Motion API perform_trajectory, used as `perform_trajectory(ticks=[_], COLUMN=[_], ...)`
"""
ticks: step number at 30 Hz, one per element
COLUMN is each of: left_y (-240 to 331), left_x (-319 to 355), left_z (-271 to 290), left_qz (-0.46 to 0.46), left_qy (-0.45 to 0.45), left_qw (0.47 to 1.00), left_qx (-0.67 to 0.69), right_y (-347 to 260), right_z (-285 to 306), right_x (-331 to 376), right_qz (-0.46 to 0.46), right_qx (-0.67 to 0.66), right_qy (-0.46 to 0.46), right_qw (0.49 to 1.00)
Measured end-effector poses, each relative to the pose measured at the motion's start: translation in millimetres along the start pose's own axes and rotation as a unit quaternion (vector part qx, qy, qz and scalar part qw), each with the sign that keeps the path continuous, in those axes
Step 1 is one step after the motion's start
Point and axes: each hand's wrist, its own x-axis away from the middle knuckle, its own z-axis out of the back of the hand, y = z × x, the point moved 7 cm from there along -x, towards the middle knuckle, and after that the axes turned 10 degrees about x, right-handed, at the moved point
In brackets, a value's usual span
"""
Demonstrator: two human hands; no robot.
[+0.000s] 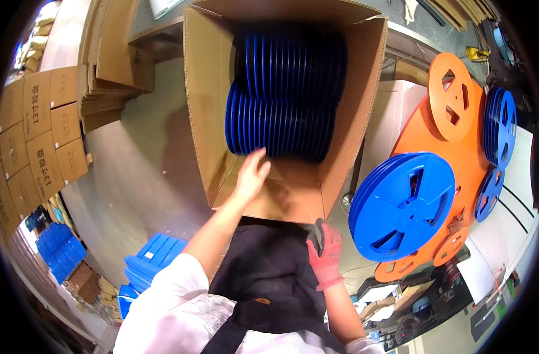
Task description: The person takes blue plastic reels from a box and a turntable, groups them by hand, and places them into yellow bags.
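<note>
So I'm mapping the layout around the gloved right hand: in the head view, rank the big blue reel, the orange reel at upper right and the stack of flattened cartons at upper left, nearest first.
From the right hand:
1. Big blue reel, just to its right, on the orange surface.
2. Orange reel, farther up on the right.
3. Stack of flattened cartons, far across at upper left, beyond the open box.

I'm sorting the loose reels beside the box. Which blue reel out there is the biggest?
The large blue reel at the front of the orange board, closest to the gloved right hand. The two blue reels at the board's far right edge are much smaller.
</note>
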Motion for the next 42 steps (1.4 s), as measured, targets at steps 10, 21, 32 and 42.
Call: perform_trajectory(ticks=[10,21,32,42], left_y=[110.2,11.3,134.1,-0.7], left_x=[-295.5,-187.4,-274.3,-145.5], left_z=[39.5,-27.7,-44.5,-82.2], left_qz=[-0.277,-0.178,-0.34,-0.238], left_qy=[0.196,0.109,0.099,-0.101], left_qw=[0.825,0.909,0.855,0.917], left_qx=[-0.453,-0.36,-0.378,-0.305], right_y=[39.7,55.9,64.7,54.2], right_z=[-59.0,-70.3,-72.2,-66.5], right_x=[-97.4,-93.3,-87.8,-96.2], right_qz=[-0.014,-0.048,-0.031,-0.037], right_qx=[0.281,0.239,0.232,0.254], right_qy=[0.155,0.156,0.15,0.166], right_qw=[0.947,0.957,0.96,0.952])
